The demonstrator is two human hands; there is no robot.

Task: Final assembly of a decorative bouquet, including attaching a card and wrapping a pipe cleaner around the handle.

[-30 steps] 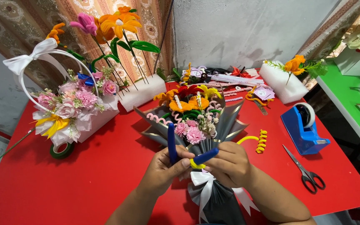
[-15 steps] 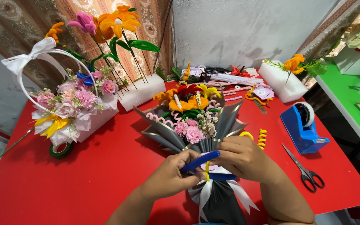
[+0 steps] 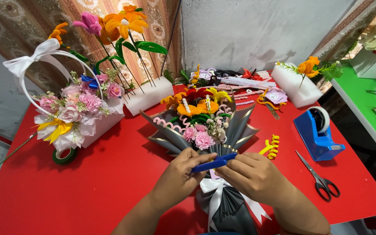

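left hand (image 3: 180,174) + right hand (image 3: 252,174) both pinching blue stem (image 3: 214,163), held level just above bouquet (image 3: 205,130) neck | bouquet lies on red table (image 3: 109,182) | risk: stem slips or bends, fingers crush pink blooms, snag white ribbon (image 3: 214,196)

No labels, signs or screens show anywhere in view. The nearest thing to packaging is the dark grey wrapping paper with a gold edge (image 3: 240,130), fanned out around the bouquet at the middle of the red table (image 3: 109,182) and gathered narrow at the near edge. A white paper wrap (image 3: 93,126) sits around the pink flowers in the white-handled basket at the left.
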